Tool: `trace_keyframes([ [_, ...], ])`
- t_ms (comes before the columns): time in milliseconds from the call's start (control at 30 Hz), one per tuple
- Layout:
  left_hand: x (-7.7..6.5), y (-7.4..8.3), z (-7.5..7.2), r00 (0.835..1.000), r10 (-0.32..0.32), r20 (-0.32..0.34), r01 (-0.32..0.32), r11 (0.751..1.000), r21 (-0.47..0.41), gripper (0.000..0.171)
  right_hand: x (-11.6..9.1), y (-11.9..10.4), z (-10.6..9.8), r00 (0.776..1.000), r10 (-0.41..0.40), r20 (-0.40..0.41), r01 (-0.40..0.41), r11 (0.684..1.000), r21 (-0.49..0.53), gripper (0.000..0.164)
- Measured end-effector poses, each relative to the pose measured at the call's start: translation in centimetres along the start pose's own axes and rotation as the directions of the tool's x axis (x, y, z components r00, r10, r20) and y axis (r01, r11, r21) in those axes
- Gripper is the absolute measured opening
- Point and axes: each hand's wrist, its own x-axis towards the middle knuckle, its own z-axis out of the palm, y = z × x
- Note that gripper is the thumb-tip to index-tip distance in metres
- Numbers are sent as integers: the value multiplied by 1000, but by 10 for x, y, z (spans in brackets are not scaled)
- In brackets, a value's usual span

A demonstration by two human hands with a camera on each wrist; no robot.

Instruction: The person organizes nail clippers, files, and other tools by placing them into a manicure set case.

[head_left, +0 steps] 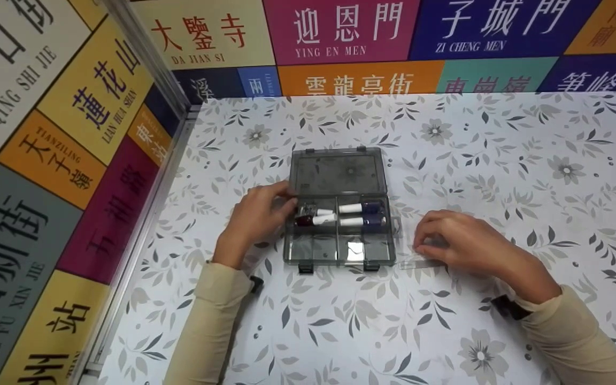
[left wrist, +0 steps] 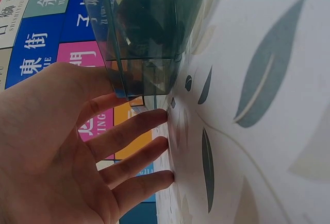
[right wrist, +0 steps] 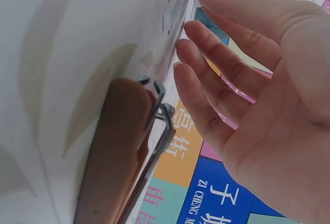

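Observation:
A translucent grey plastic box (head_left: 312,255) with compartments lies on the patterned tablecloth, its lid (head_left: 318,174) folded back. Small bottles with white caps fill its upper compartments: two dark purple bottles (head_left: 373,220) on the right, a dark red bottle (head_left: 303,220) and a clear one (head_left: 307,209) on the left. My left hand (head_left: 257,211) is at the box's left edge, thumb and index fingertip by the lid hinge, other fingers spread toward the cloth. My right hand (head_left: 460,240) stays right of the box with loosely bent fingers, beside a clear strip (head_left: 417,264) on the cloth.
Another small clear piece (head_left: 398,227) lies just right of the box. Colourful panels (head_left: 340,32) with place names stand behind the table and along its left side. A brown strap-like thing (right wrist: 116,152) with a metal clip appears near the right wrist camera.

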Motion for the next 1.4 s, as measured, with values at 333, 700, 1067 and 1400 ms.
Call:
trace_keyframes([
  [333,0,-1,0,1000,5,3,-5,1000,3,10,2,-5,-2,998,15,-59,-15,1000,-2,4],
  [700,1,-1,0,1000,0,9,0,1000,-10,10,6,-13,-5,987,-51,-154,51,999,-4,6],
  [1067,1,-3,0,1000,25,1,-25,1000,-18,16,12,-23,-4,957,-142,-252,148,989,7,11],
  [1400,0,-1,0,1000,10,0,-10,1000,-9,12,23,-37,-1,953,-159,-257,166,986,3,7],
])
